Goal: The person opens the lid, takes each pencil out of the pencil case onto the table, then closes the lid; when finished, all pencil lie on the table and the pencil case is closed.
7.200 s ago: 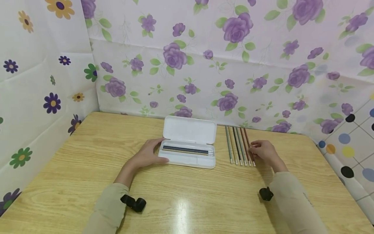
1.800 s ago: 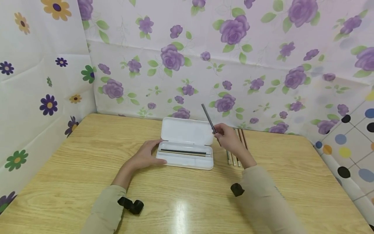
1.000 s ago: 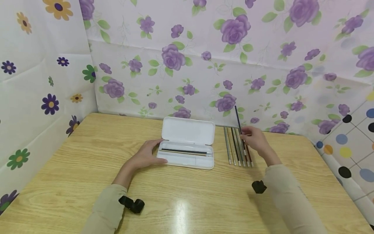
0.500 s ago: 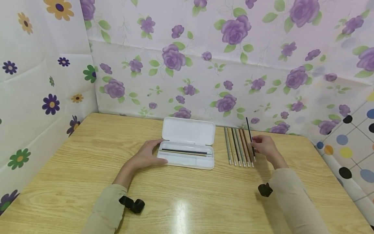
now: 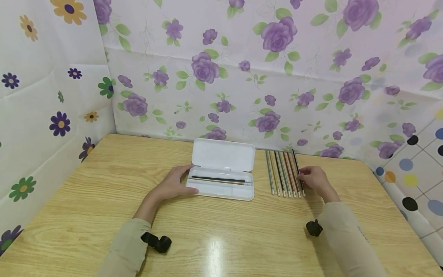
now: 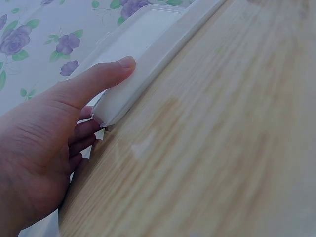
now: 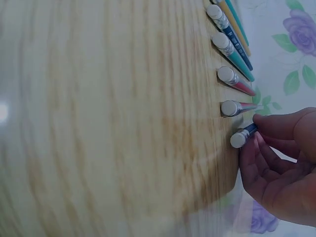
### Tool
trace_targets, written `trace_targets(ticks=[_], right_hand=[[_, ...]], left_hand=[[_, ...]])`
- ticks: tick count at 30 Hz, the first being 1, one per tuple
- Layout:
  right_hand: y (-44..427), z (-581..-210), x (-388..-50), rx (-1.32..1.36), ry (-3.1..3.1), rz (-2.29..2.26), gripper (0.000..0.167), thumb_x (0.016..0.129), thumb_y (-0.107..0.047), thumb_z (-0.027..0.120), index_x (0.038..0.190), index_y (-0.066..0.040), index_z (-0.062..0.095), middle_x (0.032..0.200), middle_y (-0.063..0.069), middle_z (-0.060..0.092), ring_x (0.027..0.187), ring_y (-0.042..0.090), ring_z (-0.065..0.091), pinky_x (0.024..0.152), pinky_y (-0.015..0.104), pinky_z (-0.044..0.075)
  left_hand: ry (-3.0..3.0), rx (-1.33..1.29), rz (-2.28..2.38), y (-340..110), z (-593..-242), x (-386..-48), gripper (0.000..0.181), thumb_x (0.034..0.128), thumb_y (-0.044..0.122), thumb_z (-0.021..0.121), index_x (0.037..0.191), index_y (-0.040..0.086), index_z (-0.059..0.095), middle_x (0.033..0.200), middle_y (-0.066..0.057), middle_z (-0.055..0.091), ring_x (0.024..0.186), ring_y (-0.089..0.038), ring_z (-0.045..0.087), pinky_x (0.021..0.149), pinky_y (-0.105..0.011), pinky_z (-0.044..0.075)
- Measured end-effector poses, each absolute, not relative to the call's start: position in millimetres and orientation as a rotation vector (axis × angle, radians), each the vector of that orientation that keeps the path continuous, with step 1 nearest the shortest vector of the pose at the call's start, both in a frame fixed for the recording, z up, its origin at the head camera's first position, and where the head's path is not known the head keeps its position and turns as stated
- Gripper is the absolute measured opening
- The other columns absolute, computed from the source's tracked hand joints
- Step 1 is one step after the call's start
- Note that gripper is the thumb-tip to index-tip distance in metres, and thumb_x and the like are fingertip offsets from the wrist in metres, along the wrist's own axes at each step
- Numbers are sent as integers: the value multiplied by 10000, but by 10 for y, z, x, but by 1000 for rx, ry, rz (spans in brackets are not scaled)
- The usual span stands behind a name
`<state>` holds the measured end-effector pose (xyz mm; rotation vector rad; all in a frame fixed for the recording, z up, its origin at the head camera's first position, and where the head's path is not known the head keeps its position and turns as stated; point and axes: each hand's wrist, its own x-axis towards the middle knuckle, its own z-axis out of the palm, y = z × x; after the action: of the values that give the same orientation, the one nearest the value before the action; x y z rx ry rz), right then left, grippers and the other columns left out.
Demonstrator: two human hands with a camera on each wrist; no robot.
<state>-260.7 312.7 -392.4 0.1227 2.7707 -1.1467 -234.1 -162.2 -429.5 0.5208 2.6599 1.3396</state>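
The right hand [image 5: 316, 181] pinches a dark blue pencil [image 5: 296, 163] at the right end of a row of pencils [image 5: 284, 175], between thumb and fingers. In the right wrist view that pencil [image 7: 239, 138] shows its white eraser end, and the hand [image 7: 284, 163] is beside it. A white pencil case [image 5: 213, 191] lies with its lid [image 5: 223, 154] raised, a dark and a yellowish pencil inside. The left hand [image 5: 173, 182] grips the case's left end; in the left wrist view the hand's [image 6: 54, 133] thumb lies on the case's [image 6: 121, 101] edge, fingers behind it.
The wooden table [image 5: 194, 234] reaches a flower-printed sheet [image 5: 162, 96] along its back. Another flowered sheet [image 5: 31, 154] hangs at the left, and a dotted, tile-patterned covering [image 5: 418, 169] is at the right.
The right hand took the dark blue pencil from over the case to the row's right end, where it has been lowered beside the others. Fewer pencils are in the case than at first; the left hand stays there.
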Motion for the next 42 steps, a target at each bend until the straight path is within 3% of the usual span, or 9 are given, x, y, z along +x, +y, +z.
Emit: trace_targets(ticks=[10,20,26,35,42], right_hand=[[3126,-3878,-2567,96,2802,-1060,398,936,-50,609,1227,201,507,1117,315,583,881,303,636,727,345,554],[3134,-3928,-2565,69,2826,-1033,394,929,-47,612,1215,207,516,1019,261,619,734,184,626,654,308,547],[3131,-3912,-2573,88,2801,-1046,396,939,-46,597,1235,200,502,1037,259,611,730,157,623,660,305,553],[3123,-3851,-2581,67,2812,-988,415,967,-94,546,1273,180,483,1179,346,564,765,230,652,702,369,551],[3051,-3795,-2621,-37,2929,-905,417,973,-131,530,1279,150,502,1184,334,570,1005,419,591,833,496,497]], left_hand=[[2654,531,1345,-1617,-4290,-2345,932,733,393,838,1470,41,388,1482,-191,345,1374,-386,226,1088,-583,210],[2668,548,1351,-1615,-4304,-2353,918,729,385,843,1459,39,408,1470,-184,374,1368,-386,243,1090,-580,206],[2667,552,1363,-1615,-4306,-2360,918,725,379,846,1456,35,412,1467,-186,376,1369,-385,243,1095,-573,197],[2661,579,1384,-1617,-4313,-2353,899,720,359,853,1449,46,429,1467,-171,384,1366,-374,262,1097,-566,199],[2660,555,1360,-1620,-4289,-2338,922,721,380,847,1462,48,409,1477,-181,360,1369,-384,239,1089,-584,200]])
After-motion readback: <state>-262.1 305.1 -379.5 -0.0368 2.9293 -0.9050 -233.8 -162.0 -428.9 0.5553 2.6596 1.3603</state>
